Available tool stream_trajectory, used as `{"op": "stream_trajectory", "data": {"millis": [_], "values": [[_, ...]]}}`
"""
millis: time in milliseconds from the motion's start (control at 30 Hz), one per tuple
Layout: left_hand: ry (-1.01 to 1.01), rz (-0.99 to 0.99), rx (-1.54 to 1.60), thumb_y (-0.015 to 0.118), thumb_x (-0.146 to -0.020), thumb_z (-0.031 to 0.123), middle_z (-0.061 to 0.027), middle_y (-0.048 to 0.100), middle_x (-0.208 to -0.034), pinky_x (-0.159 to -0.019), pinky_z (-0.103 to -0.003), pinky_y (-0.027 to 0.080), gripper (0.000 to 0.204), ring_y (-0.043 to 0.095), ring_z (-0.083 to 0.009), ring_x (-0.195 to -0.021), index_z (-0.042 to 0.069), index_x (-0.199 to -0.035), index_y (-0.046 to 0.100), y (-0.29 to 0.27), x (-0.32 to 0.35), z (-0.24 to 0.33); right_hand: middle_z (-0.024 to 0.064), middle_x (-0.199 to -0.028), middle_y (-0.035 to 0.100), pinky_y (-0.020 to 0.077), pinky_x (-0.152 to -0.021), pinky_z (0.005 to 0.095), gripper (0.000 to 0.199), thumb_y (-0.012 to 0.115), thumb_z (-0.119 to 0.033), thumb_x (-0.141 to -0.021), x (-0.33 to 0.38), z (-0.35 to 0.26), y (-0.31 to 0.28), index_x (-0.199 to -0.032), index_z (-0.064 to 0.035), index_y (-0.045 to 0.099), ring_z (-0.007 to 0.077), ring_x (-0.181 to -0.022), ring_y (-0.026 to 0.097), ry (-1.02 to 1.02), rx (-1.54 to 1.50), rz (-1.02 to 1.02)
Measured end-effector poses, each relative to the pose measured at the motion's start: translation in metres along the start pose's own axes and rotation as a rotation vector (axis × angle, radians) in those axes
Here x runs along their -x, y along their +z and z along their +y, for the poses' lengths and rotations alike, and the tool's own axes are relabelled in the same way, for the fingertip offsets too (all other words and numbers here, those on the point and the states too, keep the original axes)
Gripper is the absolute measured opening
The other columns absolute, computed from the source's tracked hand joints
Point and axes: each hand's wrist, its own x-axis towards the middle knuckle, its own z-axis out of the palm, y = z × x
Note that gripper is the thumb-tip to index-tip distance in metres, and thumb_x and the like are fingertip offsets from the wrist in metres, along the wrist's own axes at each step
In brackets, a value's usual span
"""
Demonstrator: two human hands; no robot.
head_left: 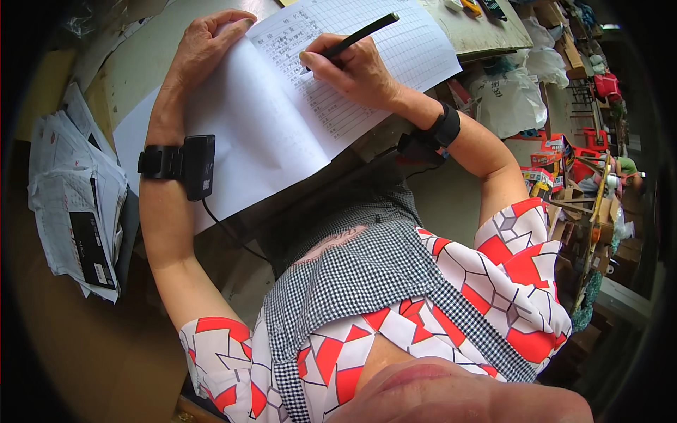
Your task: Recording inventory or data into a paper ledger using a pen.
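Note:
A black pen (365,34) sits in my right hand (356,69), its tip on a ruled sheet (412,53) with a printed grid and rows of handwriting. The side of that hand rests on the paper. My left hand (204,48) has its fingers curled over the top edge of a folded-back white page (243,116). This page bulges up and covers the left part of the sheet below. The left fingertips are partly hidden by the fold. Both wrists wear black straps, and a black box (199,168) with a cable is on the left one.
The papers lie on a pale worn table (486,32) and overhang its near edge. A stack of papers and flattened packaging (74,194) stands to the left. White plastic bags (511,102) are at the right, beside shelves crowded with red boxes (553,158) and cardboard.

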Motion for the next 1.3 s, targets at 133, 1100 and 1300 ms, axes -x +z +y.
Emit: {"op": "stream_trajectory", "data": {"millis": [133,1100,1300], "values": [[-0.022,0.0,0.012,0.06,-0.09,0.033,-0.0059,0.073,-0.093,-0.072,-0.029,0.058,0.028,0.069,-0.0124,-0.071,0.017,-0.11,0.072,0.0,0.002,0.005,0.0019,-0.057,0.057,0.0407,-0.047,0.0219,0.014,0.061,-0.012,-0.091,0.0,0.0,-0.001,-0.086,-0.0002,0.066,0.0075,-0.05,0.053,-0.009,0.018,-0.005],[-0.005,-0.044,0.02,0.056,-0.092,0.03,-0.0089,0.072,-0.094,-0.061,-0.023,0.056,0.03,0.066,-0.0087,-0.064,0.015,-0.114,0.069,-0.002,0.0,-0.007,0.0042,-0.062,0.064,0.047,-0.052,0.0209,0.016,0.061,-0.014,-0.092,0.002,-0.001,-0.002,-0.087,-0.0005,0.068,0.0088,-0.055,0.06,0.054,0.035,0.012],[-0.029,-0.025,0.047,0.055,-0.09,0.022,-0.0082,0.071,-0.095,-0.067,-0.025,0.054,0.028,0.065,-0.0112,-0.071,0.008,-0.11,0.069,-0.001,0.002,0.012,0.0038,-0.055,0.061,0.0442,-0.044,0.0225,0.017,0.062,-0.015,-0.091,0.002,0.004,0.003,-0.084,-0.0007,0.068,0.0083,-0.047,0.055,0.026,-0.028,0.087]]}}
